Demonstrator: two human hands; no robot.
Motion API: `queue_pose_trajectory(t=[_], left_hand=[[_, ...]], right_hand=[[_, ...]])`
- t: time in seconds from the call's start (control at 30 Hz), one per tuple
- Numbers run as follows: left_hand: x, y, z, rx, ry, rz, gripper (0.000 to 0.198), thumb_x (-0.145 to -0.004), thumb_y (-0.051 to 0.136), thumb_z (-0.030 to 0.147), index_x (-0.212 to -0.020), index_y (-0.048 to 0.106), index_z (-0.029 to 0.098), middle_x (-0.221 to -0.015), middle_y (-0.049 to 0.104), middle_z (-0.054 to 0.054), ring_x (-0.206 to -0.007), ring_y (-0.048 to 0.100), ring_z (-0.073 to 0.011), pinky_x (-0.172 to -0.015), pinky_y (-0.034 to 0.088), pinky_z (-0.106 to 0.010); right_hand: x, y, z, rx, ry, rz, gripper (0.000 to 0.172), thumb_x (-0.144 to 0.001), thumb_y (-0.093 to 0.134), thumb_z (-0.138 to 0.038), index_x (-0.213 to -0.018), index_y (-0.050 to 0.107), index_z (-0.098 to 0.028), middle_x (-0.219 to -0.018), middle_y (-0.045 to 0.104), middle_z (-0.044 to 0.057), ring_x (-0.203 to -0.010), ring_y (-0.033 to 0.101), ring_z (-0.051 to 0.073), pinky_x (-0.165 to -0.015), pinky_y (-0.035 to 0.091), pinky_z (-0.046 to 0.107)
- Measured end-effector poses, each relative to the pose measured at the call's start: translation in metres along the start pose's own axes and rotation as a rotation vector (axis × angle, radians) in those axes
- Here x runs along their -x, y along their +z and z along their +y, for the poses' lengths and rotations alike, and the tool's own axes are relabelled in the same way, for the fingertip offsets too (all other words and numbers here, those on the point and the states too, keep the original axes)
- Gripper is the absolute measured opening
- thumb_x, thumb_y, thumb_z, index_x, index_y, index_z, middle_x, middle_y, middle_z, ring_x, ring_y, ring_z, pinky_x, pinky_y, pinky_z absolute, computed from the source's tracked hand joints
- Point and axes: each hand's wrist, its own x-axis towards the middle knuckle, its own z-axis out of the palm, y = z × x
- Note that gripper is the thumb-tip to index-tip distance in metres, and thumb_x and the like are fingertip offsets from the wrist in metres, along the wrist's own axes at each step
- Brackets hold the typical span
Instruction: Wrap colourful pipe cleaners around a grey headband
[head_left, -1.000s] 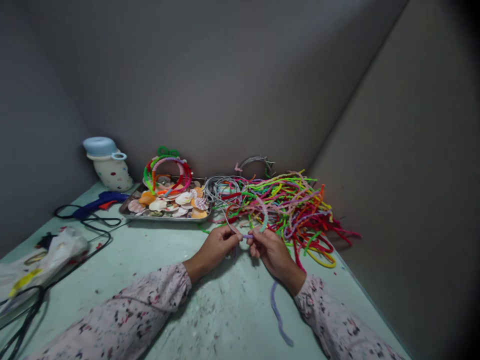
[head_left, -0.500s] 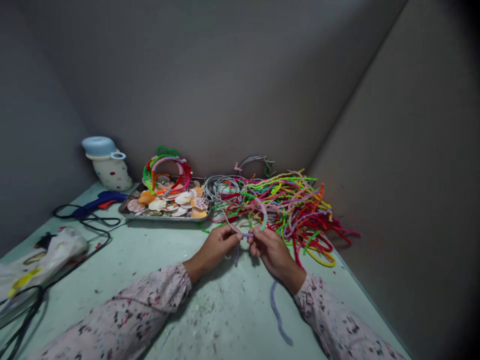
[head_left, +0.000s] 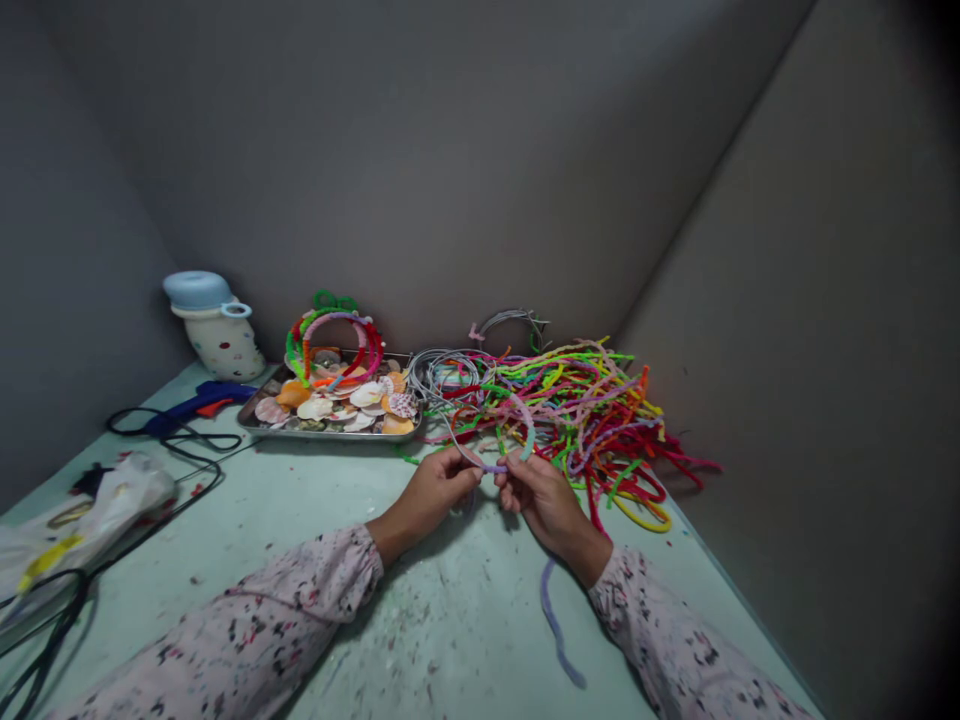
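Between my hands is a wire hoop [head_left: 530, 430], partly covered in pink and mint fuzzy pipe cleaner, with bare wire at its left. A purple pipe cleaner [head_left: 493, 469] is wrapped at the hoop's lower edge. My left hand [head_left: 435, 492] pinches the hoop there, at the left end of the purple wrap. Closed on the right end of the wrap, the thumb and fingers of my right hand [head_left: 549, 502] grip the hoop. Beneath my right wrist a loose purple strip [head_left: 556, 625] lies on the table.
A metal tray [head_left: 330, 434] of seashells stands at the back left, with wrapped hoops [head_left: 306, 350] on it. Heaped pipe cleaners [head_left: 592, 400] and coiled wire [head_left: 431, 378] lie behind my hands. At left are a bottle [head_left: 217, 340], a blue glue gun [head_left: 187, 408], cables and a plastic bag [head_left: 135, 495].
The purple tail that hung below my left fingers has swung and is now mostly out of sight behind them. Both hands stay in nearly the same place on the hoop.
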Motion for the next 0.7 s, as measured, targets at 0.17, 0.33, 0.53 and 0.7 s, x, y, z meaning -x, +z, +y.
queue_pose_trajectory(t=[0.17, 0.33, 0.53, 0.7], left_hand=[[0.0002, 0.0015, 0.0005, 0.021, -0.005, 0.014, 0.022, -0.076, 0.064, 0.034, -0.077, 0.060, 0.012, -0.058, 0.051, 0.003, -0.050, 0.043, -0.0080, -0.048, 0.032, -0.021], [0.0006, 0.0047, 0.0032, 0.030, 0.009, 0.051, 0.018, -0.076, 0.063, 0.030, -0.078, 0.064, 0.012, -0.063, 0.056, 0.001, -0.053, 0.043, -0.0082, -0.053, 0.033, -0.022], [0.0013, 0.0067, 0.0044, 0.044, 0.015, 0.054, 0.019, -0.075, 0.064, 0.030, -0.078, 0.065, 0.011, -0.062, 0.056, 0.001, -0.053, 0.041, -0.0082, -0.054, 0.033, -0.023], [0.0010, 0.0067, 0.0029, 0.066, -0.005, 0.077, 0.020, -0.075, 0.065, 0.031, -0.078, 0.064, 0.012, -0.060, 0.054, 0.001, -0.052, 0.042, -0.0088, -0.052, 0.032, -0.023]], right_hand=[[-0.0003, -0.0002, 0.0001, 0.004, 0.004, 0.001, 0.028, -0.076, 0.071, -0.041, -0.075, 0.063, -0.015, -0.064, 0.066, 0.001, -0.044, 0.056, 0.008, -0.037, 0.038, 0.017], [-0.0006, -0.0021, 0.0004, -0.030, 0.011, -0.006, 0.027, -0.076, 0.072, -0.040, -0.078, 0.063, -0.014, -0.063, 0.065, 0.000, -0.044, 0.056, 0.007, -0.037, 0.038, 0.016], [-0.0004, -0.0015, 0.0001, -0.029, 0.005, -0.014, 0.028, -0.077, 0.071, -0.040, -0.079, 0.062, -0.014, -0.065, 0.065, 0.000, -0.045, 0.058, 0.007, -0.039, 0.040, 0.016], [-0.0004, 0.0003, 0.0001, 0.010, -0.001, -0.003, 0.031, -0.077, 0.070, -0.043, -0.075, 0.061, -0.014, -0.066, 0.066, 0.002, -0.046, 0.058, 0.008, -0.039, 0.041, 0.016]])
